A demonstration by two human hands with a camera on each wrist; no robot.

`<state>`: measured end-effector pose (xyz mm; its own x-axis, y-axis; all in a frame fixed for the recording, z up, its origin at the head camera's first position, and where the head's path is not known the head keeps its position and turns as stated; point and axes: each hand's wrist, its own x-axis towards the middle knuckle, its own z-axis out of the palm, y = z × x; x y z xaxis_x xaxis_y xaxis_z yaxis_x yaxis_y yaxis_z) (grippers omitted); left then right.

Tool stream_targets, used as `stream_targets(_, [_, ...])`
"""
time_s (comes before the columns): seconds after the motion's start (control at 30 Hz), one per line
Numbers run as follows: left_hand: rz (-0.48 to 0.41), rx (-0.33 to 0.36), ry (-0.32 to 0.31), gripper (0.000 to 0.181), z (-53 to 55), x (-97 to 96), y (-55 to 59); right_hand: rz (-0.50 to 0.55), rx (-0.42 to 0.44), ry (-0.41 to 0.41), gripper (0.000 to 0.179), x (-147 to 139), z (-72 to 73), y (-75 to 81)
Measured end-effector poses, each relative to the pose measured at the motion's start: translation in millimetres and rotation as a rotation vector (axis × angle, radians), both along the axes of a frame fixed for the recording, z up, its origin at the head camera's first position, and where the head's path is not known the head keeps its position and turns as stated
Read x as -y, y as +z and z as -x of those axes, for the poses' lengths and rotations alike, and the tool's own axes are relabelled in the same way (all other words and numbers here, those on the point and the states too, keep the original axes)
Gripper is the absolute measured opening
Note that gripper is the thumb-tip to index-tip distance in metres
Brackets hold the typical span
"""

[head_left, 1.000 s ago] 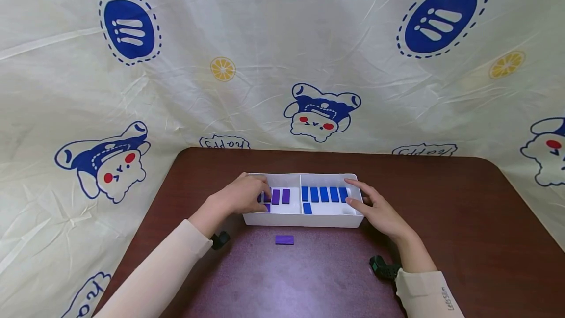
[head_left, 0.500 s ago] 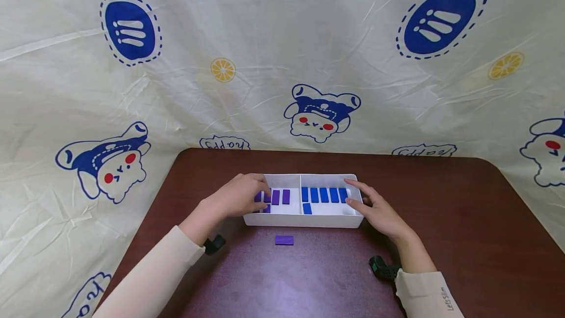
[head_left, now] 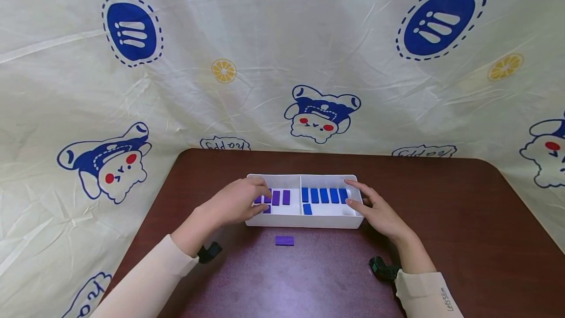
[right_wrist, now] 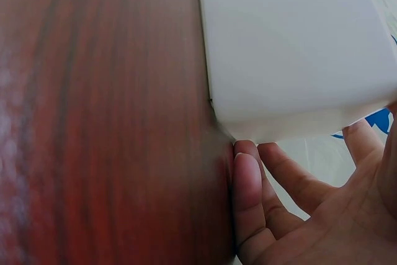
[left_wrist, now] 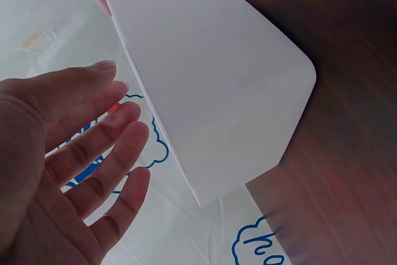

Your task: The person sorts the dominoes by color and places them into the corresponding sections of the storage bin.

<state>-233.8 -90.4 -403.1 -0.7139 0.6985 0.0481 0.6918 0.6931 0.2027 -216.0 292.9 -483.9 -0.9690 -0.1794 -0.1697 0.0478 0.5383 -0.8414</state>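
A white two-compartment box (head_left: 304, 221) sits on the table with purple rectangular pieces (head_left: 286, 197) in its left compartment and blue ones (head_left: 324, 195) in its right. My left hand (head_left: 238, 199) is over the box's left end, its fingers parted and loosely bent above the purple pieces. The left wrist view shows that hand (left_wrist: 80, 159) with nothing in it, apart from the box wall (left_wrist: 217, 85). At the other end my right hand (head_left: 383, 215) holds the box, thumb over the rim, with fingers (right_wrist: 247, 181) against the outside of the end wall.
One purple piece (head_left: 284, 241) lies on the brown table (head_left: 282, 278) in front of the box. A printed white cloth (head_left: 265, 102) hangs behind the table and along its left side.
My left hand has drawn back slightly toward the left and front, uncovering more purple pieces and the box's left rim. My right hand stays in place.
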Motion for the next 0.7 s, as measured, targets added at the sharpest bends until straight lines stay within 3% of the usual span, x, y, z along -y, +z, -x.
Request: stream_targets(0.7, [0.016, -0.034, -0.049, 0.026, -25.9, -7.3, 2.0, -0.004, -0.016, 0.001, 0.065, 0.3, 0.0, -1.3])
